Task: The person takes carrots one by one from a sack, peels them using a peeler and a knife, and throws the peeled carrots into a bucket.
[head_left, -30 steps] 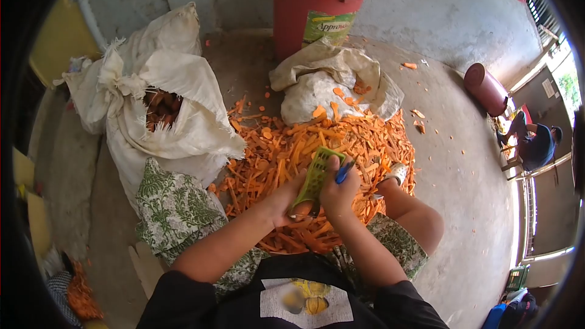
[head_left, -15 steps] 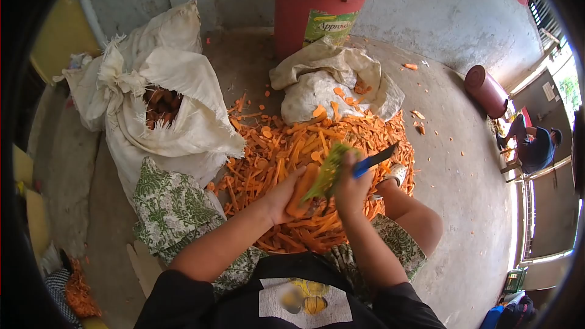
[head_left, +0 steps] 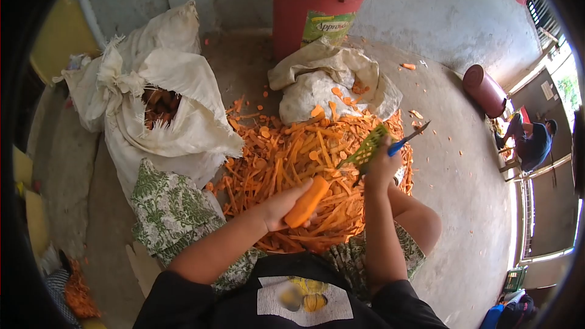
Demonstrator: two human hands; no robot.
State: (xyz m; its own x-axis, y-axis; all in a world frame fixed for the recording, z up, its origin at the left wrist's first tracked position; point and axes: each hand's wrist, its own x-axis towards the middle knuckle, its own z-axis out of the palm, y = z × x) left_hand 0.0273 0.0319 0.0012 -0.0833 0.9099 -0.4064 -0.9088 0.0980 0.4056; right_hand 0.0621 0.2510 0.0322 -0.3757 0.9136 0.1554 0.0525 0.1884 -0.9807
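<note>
My left hand (head_left: 278, 208) is wrapped round a thick, smooth orange carrot (head_left: 309, 201), which slants up to the right. In my right hand (head_left: 381, 167) are two tools: a yellow-green peeler (head_left: 368, 146) with a perforated body, jutting out to the left, and a knife (head_left: 397, 145) with a blue handle, its blade pointing up to the right. A gap separates the peeler from the carrot. Below both hands spreads a big heap of orange carrot peelings (head_left: 292, 158) with cut carrot ends among them.
White sacks (head_left: 177, 146) stand at the left, one torn open over dark reddish contents. A crumpled sack (head_left: 311, 94) lies behind the heap, before a red bin (head_left: 292, 12). Another bin (head_left: 485, 91) leans at the right, near a seated person (head_left: 533, 143).
My right hand has moved right and slightly up with the peeler and knife, away from the carrot. The carrot is tilted more to the right in my left hand and shows more fully.
</note>
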